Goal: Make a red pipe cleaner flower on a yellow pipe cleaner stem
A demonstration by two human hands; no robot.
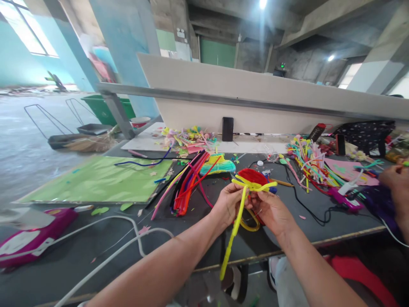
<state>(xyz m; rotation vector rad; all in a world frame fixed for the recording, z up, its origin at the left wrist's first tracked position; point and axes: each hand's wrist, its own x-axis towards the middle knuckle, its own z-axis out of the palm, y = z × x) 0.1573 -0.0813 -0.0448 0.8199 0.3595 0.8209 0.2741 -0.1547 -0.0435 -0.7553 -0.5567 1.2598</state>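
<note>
Fuzzy yellow pipe cleaner [232, 238], bent into loops at the top with a long tail hanging past the table edge, sits between my two hands. The fingers of my left hand [228, 202] pinch it from one side. My right hand [271, 211] closes on it from the other side, its fingertips partly hidden. Just behind the loops lies a red fuzzy piece [252, 174]; I cannot tell whether it is joined to them. A darker yellow loop [252, 224] shows below my hands. To the left are a bundle of coloured pipe cleaners [187, 187] and a yellow-and-turquoise bundle [220, 166].
A green sheet [96, 179] covers the table's left, near a purple device [41, 238] with white cables. A phone [227, 129] stands against the white partition [255, 85]. Pipe-cleaner pieces [306, 162] and another purple device [347, 200] lie right, near a co-worker's hand [398, 185].
</note>
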